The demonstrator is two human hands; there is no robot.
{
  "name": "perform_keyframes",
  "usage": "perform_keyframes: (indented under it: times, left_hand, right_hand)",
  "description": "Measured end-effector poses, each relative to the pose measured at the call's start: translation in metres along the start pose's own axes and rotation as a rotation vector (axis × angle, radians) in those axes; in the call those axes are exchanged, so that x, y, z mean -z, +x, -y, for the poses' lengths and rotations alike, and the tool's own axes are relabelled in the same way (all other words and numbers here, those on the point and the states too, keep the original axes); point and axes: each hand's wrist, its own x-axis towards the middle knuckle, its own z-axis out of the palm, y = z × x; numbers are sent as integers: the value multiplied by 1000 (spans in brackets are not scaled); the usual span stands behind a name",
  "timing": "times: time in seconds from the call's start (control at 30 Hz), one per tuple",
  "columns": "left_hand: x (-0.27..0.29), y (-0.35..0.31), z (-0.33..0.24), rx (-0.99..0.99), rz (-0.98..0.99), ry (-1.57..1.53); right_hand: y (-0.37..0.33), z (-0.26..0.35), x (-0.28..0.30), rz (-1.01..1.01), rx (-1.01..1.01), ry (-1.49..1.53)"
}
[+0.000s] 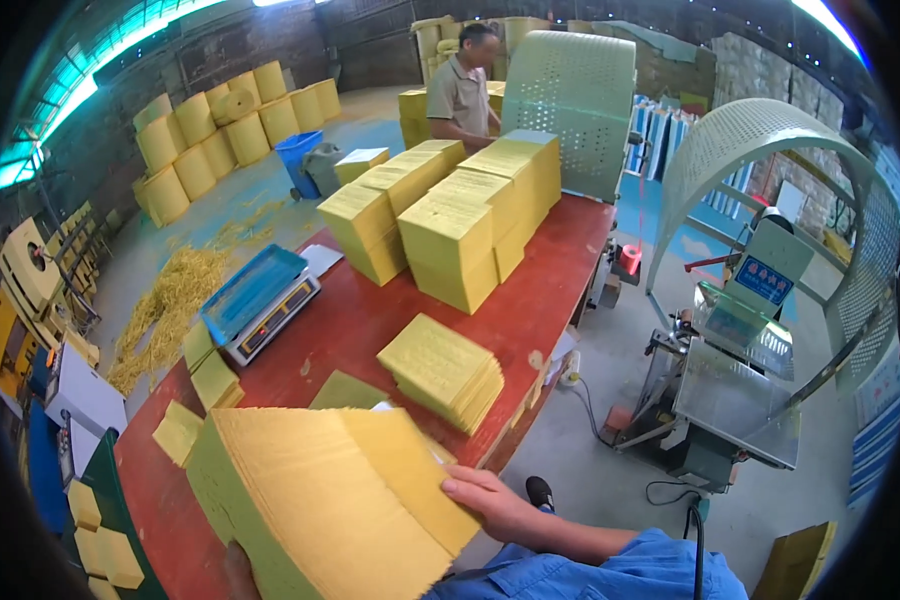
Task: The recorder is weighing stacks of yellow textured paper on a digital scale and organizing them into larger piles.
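Observation:
A thick stack of yellow paper is held up close to me, tilted, its sheet edges fanned in two steps. My right hand grips its right edge, thumb and fingertips against the sheets. At the lower left of the stack shows a small part of my left hand, pressed against its side; the remaining fingers are hidden behind the paper. Just beyond lies a shorter, slightly skewed pile of yellow paper on the red table. A flat yellow sheet is partly covered by the held stack.
Tall blocks of yellow paper stand on the table's far part. A digital scale with a blue tray sits at its left edge, near small paper pieces. A strapping machine stands right. Across the table is another person.

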Motion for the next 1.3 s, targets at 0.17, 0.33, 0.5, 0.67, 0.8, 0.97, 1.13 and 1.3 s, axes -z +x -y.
perform_keyframes:
  times: [0.17,0.33,0.5,0.67,0.8,0.97,1.13,1.3]
  left_hand:
    - [-131,79,-8,215,-71,-205]
    - [-272,192,-13,292,101,-214]
    - [-357,318,32,230,227,-168]
    - [-420,395,38,125,187,-128]
    - [-470,415,23,-419,-21,204]
    - [-467,441,-1,-1077,-49,1016]
    - [-464,451,-35,-1022,591,1364]
    - [-466,465,-10,-1186,481,1464]
  right_hand:
    - [-8,67,136,-211,102,50]
    - [15,109,295,-324,101,-29]
    - [50,112,421,-470,117,-103]
    - [85,147,491,-702,149,91]
    - [100,161,528,-829,188,110]
    - [84,167,537,-800,255,199]
    - [47,131,494,-1045,370,64]
    - [20,97,406,-699,440,-569]
